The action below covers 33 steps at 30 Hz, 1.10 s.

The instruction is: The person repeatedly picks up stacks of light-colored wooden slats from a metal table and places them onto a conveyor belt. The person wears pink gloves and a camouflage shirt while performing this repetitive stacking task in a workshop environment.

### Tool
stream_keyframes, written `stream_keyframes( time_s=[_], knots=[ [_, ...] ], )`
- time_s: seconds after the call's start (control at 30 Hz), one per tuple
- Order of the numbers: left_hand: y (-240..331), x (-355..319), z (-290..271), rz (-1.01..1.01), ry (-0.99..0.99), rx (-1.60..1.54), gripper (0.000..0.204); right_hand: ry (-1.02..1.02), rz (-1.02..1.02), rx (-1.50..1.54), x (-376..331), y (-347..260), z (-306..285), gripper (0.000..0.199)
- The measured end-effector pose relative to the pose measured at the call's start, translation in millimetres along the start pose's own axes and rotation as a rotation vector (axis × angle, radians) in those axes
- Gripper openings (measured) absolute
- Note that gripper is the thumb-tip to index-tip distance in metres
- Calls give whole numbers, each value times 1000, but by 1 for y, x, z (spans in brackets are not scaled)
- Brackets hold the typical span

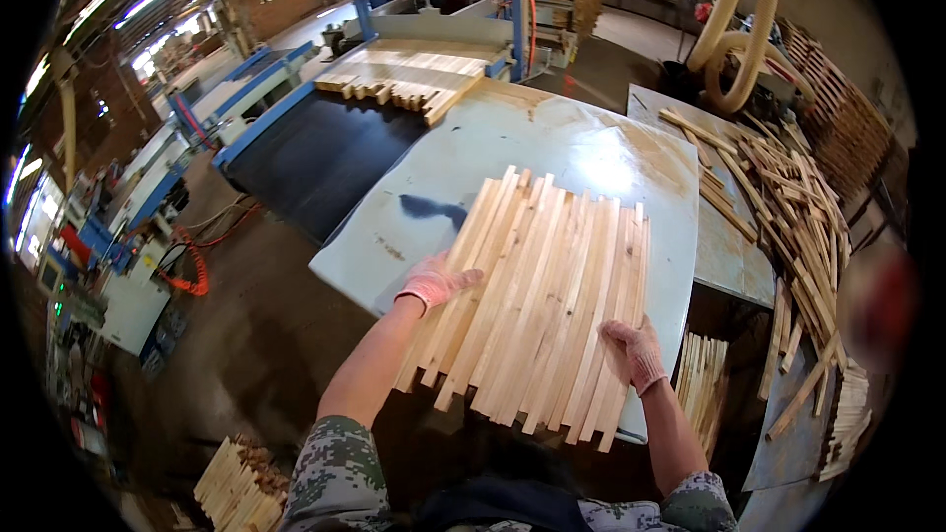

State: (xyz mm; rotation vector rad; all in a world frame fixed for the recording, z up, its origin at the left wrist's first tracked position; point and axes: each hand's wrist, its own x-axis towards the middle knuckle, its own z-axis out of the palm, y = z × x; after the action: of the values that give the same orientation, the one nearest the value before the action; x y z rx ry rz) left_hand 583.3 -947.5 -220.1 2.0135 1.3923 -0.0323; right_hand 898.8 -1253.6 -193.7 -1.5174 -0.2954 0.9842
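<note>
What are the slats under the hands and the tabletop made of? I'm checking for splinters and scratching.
The slats look like bare, unfinished softwood: pale, with visible grain streaks and rough-cut ends. The tabletop looks like painted sheet metal, pale grey-blue, glossy under the light, with scuffed, worn patches. Both hands, left and right, seem to wear knit gloves.

Gloves: pale pink knitted work gloves with ribbed cuffs on left hand (436,283) and right hand (637,348).
Sleeves: green-grey camouflage, pushed above elbows, lower frame.
Forearms: bare.
</note>
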Motion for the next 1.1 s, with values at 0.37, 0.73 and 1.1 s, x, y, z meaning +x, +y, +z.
stream_keyframes(
  time_s=[0.37,0.73,1.1],
  knots=[
    [-67,146,-83,165,203,-157,118,-5,-6,124,90,-26,134,80],
    [-90,183,-174,204,80,-179,90,47,-11,32,108,-23,235,78],
    [-144,191,-179,442,60,-112,95,569,257,-1036,97,-57,297,81]
  ],
)
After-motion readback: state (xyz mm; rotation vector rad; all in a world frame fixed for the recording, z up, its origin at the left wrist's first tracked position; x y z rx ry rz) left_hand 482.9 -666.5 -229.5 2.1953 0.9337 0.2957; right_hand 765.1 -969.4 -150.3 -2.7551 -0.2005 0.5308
